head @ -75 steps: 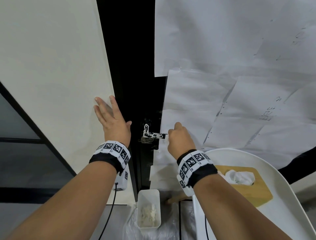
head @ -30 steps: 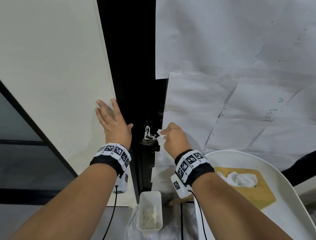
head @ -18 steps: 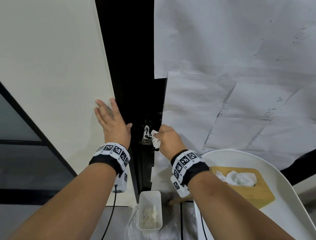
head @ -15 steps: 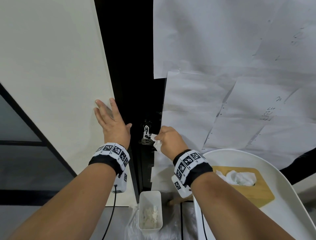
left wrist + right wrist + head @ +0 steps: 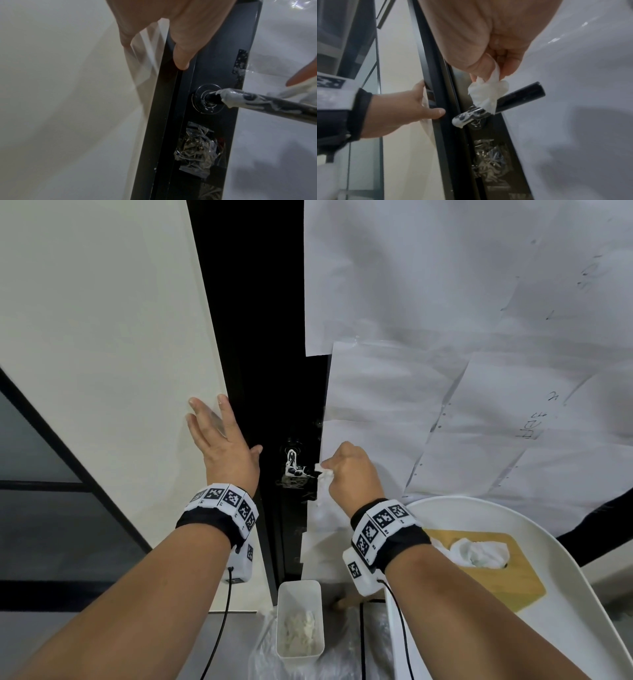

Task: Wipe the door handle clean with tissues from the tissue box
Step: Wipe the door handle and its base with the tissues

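Observation:
A black lever door handle point(image 5: 297, 471) point(image 5: 518, 94) point(image 5: 267, 102) juts from a dark door stile, its inner half smeared with white paste. My right hand point(image 5: 346, 470) pinches a crumpled white tissue point(image 5: 488, 93) point(image 5: 322, 470) and holds it against the middle of the handle. My left hand point(image 5: 219, 440) lies flat with straight fingers on the white wall panel, its thumb point(image 5: 435, 112) at the door frame's edge. A wooden-topped tissue box point(image 5: 493, 570) with a tissue sticking out sits on a white table at the right.
The white round table point(image 5: 565, 628) fills the lower right. A small white bin point(image 5: 300, 625) with used tissues stands on the floor below the handle. White paper sheets point(image 5: 445, 371) cover the door. Crinkled clear plastic point(image 5: 197, 148) is taped under the handle.
My right hand has slid the tissue back and forth along the handle, toward the hub and then out again to the right. The left hand stayed flat on the wall.

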